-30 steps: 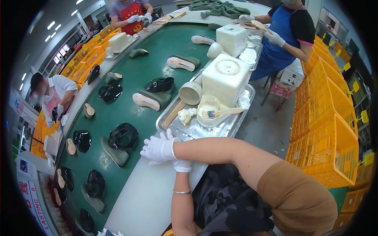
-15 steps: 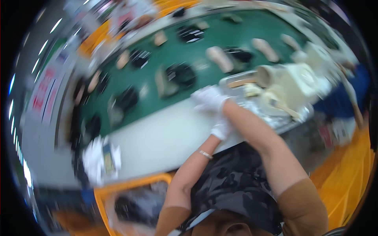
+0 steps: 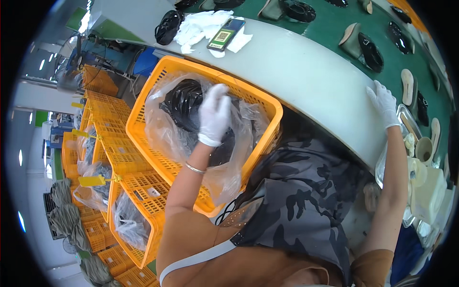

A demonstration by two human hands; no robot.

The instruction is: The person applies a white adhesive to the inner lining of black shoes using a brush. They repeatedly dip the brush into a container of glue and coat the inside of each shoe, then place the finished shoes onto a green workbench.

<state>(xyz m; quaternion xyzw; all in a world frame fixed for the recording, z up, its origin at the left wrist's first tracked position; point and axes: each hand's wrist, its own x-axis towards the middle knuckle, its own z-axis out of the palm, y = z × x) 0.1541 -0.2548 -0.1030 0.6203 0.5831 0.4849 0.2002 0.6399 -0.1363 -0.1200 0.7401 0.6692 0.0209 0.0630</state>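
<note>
My left hand (image 3: 215, 115), in a white glove, is over the orange crate (image 3: 274, 112) on my left. Its fingers are loosely bent and a little apart, with nothing visibly held. Right under it lie glossy black shoe uppers (image 3: 184, 103) and dark mesh-like pieces (image 3: 223, 152) inside a clear plastic bag (image 3: 162, 136). How far the fingertips touch them is hidden. Out to the right, my gloved right hand (image 3: 384, 104) rests open with stretched fingers on the white worktop (image 3: 315, 71), near the green belt.
On the green belt (image 3: 330, 21) lie black uppers (image 3: 370, 52) and shoe lasts (image 3: 407, 86). A metal tray (image 3: 406, 117) and a cup (image 3: 423, 149) stand at right. A phone-like device (image 3: 226, 34) lies beside white gloves (image 3: 198, 27). More orange crates (image 3: 126, 155) stack at left.
My view has swung left and down toward the crate. My hands, earlier together over the worktop, are now apart: left over the crate, right on the worktop.
</note>
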